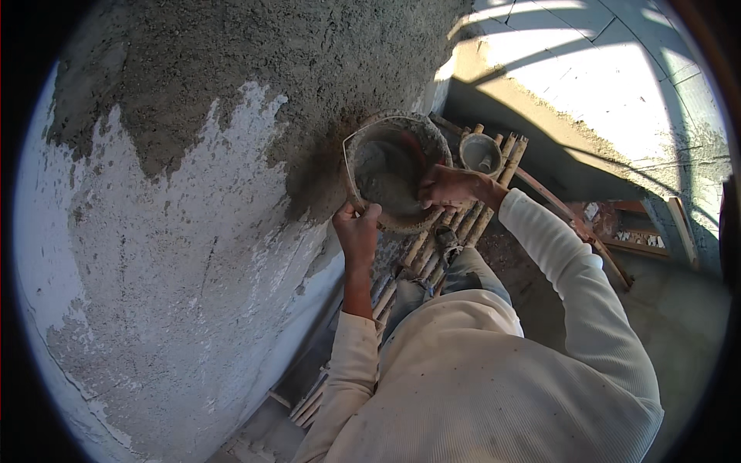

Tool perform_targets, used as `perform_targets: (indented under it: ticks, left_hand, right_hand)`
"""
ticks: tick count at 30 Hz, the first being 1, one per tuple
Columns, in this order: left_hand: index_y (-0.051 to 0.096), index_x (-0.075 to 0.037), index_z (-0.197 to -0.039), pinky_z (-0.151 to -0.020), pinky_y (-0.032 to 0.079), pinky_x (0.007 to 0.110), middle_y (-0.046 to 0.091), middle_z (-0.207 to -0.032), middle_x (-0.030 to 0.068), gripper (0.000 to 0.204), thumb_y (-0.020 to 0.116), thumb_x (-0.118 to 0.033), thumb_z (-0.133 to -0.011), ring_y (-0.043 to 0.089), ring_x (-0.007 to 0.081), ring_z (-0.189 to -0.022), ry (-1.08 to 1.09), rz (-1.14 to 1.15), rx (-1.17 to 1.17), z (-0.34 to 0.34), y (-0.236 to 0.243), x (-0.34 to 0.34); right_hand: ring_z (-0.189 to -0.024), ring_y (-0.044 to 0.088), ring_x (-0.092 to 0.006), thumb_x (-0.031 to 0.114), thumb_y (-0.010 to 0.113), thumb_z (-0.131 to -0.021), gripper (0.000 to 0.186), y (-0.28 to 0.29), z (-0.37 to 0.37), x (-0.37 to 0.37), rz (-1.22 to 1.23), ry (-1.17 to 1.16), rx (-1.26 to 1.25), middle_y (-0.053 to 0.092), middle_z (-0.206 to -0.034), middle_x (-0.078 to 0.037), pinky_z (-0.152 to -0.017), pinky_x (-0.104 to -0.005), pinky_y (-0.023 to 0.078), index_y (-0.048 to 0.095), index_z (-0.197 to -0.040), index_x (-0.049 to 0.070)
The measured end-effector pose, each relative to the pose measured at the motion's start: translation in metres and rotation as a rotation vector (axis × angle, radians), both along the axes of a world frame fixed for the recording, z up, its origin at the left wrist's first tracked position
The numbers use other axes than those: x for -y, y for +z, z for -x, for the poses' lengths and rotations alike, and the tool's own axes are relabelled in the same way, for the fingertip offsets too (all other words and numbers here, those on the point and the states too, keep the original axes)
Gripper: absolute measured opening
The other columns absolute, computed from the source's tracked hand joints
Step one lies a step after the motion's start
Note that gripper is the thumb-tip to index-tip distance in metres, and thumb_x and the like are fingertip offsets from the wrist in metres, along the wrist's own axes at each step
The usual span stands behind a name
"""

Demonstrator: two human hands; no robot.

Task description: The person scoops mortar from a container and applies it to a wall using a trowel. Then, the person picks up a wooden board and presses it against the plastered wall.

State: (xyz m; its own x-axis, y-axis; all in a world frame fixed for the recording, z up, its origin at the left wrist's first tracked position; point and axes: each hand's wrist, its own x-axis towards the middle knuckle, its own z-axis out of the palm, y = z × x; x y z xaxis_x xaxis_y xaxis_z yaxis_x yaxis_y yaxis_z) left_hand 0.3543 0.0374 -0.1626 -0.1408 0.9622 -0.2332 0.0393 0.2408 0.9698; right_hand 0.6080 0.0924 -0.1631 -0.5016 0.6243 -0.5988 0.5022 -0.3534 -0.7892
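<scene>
My left hand grips the mortar pan rim; right hand clutches its far edge. Pan round, crusted, holding wet grey mortar; rough plastered wall adjacent.

A building site outdoors: a wall half covered in fresh grey plaster, a bamboo scaffold underfoot, and a pan of wet mortar beside it.

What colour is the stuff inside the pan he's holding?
Wet grey mortar fills the pan; the head view shows it best.
</scene>
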Motion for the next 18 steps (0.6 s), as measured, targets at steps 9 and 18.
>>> perform_targets:
  ticks: [9, 18]
  left_hand:
    - [0.069, -0.007, -0.093, -0.065, 0.050, 0.029, 0.067, -0.090, 0.0003, 0.013, 0.073, -0.002, -0.082, 0.063, 0.0106, -0.075, 0.142, 0.126, 0.151, -0.023, -0.033, -0.006]
    - [0.065, -0.008, -0.105, -0.061, 0.050, 0.030, 0.064, -0.091, 0.0003, 0.029, 0.072, 0.001, -0.078, 0.063, 0.0144, -0.074, 0.268, 0.365, 0.234, -0.012, -0.071, 0.021]
  right_hand:
    - [-0.051, 0.058, -0.0138, 0.023, 0.070, -0.094, 0.027, 0.005, -0.020, 0.057, 0.299, -0.451, -0.634, 0.064, -0.076, -0.008, -0.046, -0.0287, 0.049, 0.071, -0.108, 0.000]
    - [-0.049, 0.060, -0.0146, 0.007, 0.065, -0.093, 0.021, -0.009, -0.107, 0.081, 0.249, -1.058, -1.022, 0.067, -0.076, -0.010, -0.044, -0.0267, 0.050, 0.068, -0.112, -0.002]
